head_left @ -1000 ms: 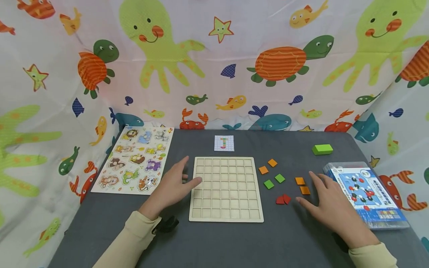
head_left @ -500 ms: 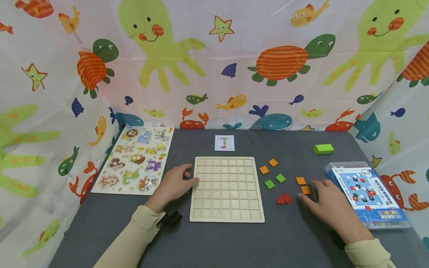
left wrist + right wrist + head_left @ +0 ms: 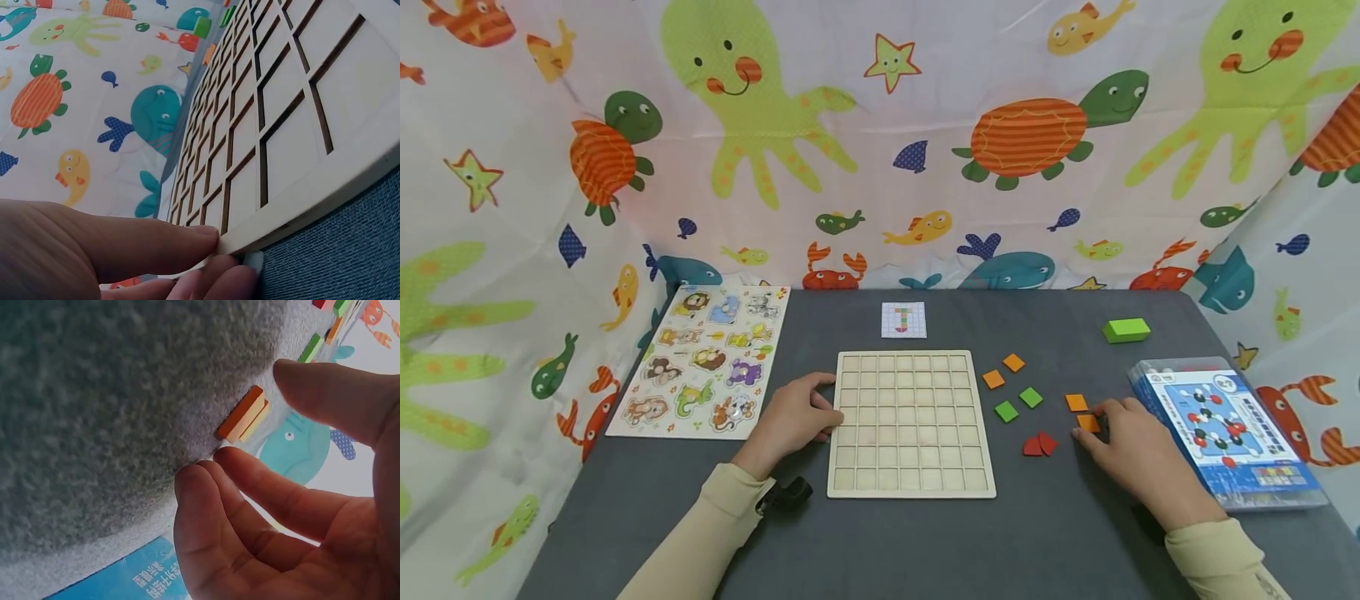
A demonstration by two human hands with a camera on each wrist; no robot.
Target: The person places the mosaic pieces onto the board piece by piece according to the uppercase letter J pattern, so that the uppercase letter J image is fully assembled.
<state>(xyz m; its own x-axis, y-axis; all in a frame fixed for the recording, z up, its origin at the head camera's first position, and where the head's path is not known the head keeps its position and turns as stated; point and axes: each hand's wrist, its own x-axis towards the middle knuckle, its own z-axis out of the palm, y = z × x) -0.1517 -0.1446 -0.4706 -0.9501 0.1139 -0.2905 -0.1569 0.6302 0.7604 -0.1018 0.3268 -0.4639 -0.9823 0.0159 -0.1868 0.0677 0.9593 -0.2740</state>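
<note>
A wooden grid board [image 3: 912,425] lies on the grey table in the middle of the head view. My left hand [image 3: 793,417] holds its left edge: in the left wrist view the thumb [image 3: 156,245] rests on the rim and the fingers [image 3: 219,275] curl by its underside. My right hand [image 3: 1138,454] reaches around the nearer orange square tile [image 3: 1087,423], beside another orange tile [image 3: 1076,402]. In the right wrist view thumb [image 3: 331,394] and index finger stand apart on either side of an orange tile [image 3: 242,414]; the index fingertip is close to it.
Two more orange tiles [image 3: 993,379], two green tiles [image 3: 1031,397] and red pieces [image 3: 1039,444] lie right of the board. A pattern card [image 3: 903,320] is behind it. An animal puzzle [image 3: 700,367] lies left; a boxed set [image 3: 1232,437] and green block [image 3: 1127,331] lie right.
My left hand has lowered and its fingers have closed in on the board's left edge. My right hand has moved slightly left and down, its thumb and index finger now around the nearer orange tile.
</note>
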